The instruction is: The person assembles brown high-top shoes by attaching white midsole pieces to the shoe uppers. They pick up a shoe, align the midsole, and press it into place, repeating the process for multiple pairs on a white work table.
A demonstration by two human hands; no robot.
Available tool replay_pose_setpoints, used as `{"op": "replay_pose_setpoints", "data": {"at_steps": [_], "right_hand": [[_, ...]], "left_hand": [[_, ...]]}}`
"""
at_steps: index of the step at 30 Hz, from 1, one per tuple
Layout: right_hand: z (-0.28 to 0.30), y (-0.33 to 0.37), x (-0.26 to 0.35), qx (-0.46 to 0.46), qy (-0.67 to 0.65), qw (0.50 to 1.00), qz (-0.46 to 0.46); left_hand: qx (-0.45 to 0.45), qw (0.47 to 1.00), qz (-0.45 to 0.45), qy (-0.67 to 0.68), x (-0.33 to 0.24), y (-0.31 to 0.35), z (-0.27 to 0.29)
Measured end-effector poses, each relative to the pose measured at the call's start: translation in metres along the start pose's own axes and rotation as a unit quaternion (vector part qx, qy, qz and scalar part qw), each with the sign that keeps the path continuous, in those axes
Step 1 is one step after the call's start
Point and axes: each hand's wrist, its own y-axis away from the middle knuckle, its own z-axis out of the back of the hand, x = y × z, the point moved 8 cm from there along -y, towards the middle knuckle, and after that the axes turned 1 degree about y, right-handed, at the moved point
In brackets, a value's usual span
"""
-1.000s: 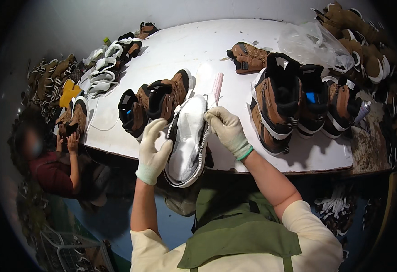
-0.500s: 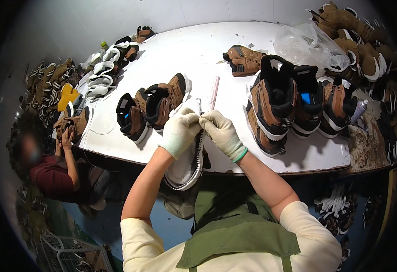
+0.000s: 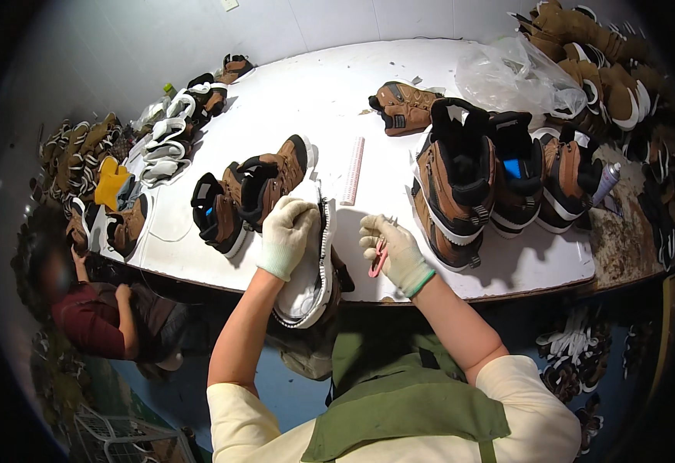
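- Gripping the far end of a white shoe part (image 3: pixel 299 299) with the left hand (image 3: pixel 287 235), fingers bunched tight, seeming to pinch the edge. Cannot tell about any thread there, too small to see.
- Holding pink snips (image 3: pixel 379 261) in the right hand (image 3: pixel 395 253), with loosely curled fingers, to the right of the shoe part and not touching it.
- Pointing the shoe part from near to far, white inside up, a bit past the near edge of the white table (image 3: pixel 291 85).
- Done, by the look of it: stitches along the right side of the rim (image 3: pixel 327 255) and round the near end.
- Still left: hard to say, with the far end under the glove. Maybe just a small bit there, judging by the pinch and the snips.
- Just beyond, on the table: a pink and white strip (image 3: pixel 353 171), like a ruler.
- To the left, brown shoes (image 3: pixel 287 166) with soles on, looking nearly made. To the right, more brown boots (image 3: pixel 449 174), also with soles on.
- Far right, a clear bag (image 3: pixel 507 81).
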Motion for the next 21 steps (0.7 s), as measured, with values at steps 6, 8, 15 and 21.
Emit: {"op": "replay_pose_setpoints", "data": {"at_steps": [6, 8, 15, 21], "right_hand": [[-0.010, 0.014, 0.004, 0.114, 0.141, 0.983, -0.027], [-0.006, 0.014, 0.001, 0.059, 0.180, 0.981, -0.036], [-0.001, 0.010, 0.012, 0.011, 0.142, 0.989, 0.043], [-0.035, 0.023, 0.045, 0.064, 0.299, 0.924, 0.231]], "left_hand": [[-0.013, 0.999, -0.005, -0.041, -0.001, 0.002, 0.000], [-0.018, 0.999, -0.009, -0.048, -0.003, 0.001, 0.000], [-0.023, 0.997, -0.022, -0.069, -0.011, 0.003, 0.001], [-0.018, 1.000, 0.005, -0.018, -0.016, 0.001, 0.000]]}}
